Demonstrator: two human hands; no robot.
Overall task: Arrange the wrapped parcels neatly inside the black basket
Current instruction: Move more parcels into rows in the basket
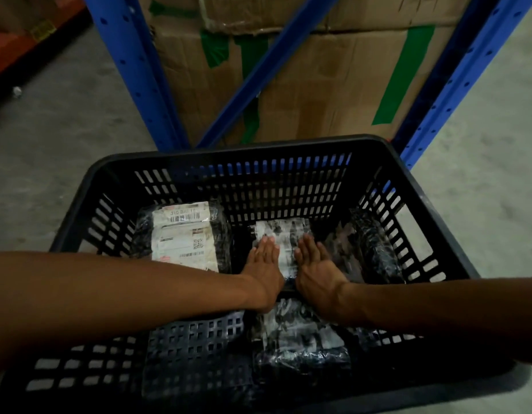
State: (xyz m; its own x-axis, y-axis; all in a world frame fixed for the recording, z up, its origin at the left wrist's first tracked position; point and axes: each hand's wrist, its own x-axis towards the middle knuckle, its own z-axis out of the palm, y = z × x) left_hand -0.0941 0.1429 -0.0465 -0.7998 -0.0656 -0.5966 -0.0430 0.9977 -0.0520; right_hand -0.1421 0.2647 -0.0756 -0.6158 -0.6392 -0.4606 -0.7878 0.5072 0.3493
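A black slotted basket (229,147) stands on the floor below me, with several black-wrapped parcels bearing white labels inside. Both my arms reach into it. My left hand (263,264) and my right hand (314,264) lie flat, fingers straight, on either side of the middle parcel (284,234) at the far wall, pressing on it from the left and right. A larger parcel (184,237) with a barcode label lies to its left. Another parcel (375,246) leans along the right wall. A fourth parcel (300,336) lies near me, partly under my right wrist.
Blue rack uprights (133,70) and a diagonal brace stand just beyond the basket, with taped cardboard boxes (333,85) behind them. Grey concrete floor (50,130) lies on both sides. An orange shelf beam (20,46) is at the far left.
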